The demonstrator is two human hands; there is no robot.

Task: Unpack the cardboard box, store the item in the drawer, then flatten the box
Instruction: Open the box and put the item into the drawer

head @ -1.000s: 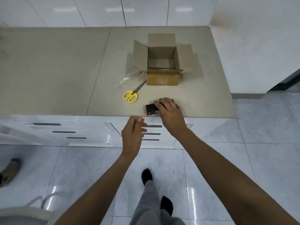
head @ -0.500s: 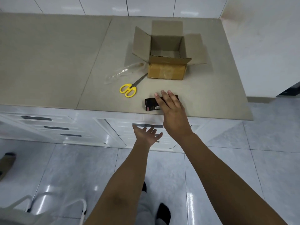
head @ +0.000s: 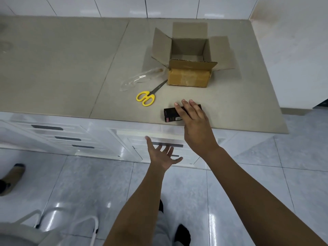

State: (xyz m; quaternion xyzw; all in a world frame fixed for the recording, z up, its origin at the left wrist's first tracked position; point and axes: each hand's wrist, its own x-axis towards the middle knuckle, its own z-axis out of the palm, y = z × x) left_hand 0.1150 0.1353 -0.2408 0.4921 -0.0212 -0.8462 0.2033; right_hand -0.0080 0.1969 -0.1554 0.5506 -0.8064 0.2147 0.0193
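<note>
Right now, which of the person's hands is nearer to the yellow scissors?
Right. The right hand rests on the black box just right of the scissors; the left hand is lower, off the counter by the drawer handle.

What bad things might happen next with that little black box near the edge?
The small black rectangular box lies close to the beige countertop's front edge under the right hand's straight fingers, so a nudge might knock it to the floor. The left hand is open, palm up, by the white drawer's dark handle slot; pulling the drawer out fast might pinch fingers.
</note>
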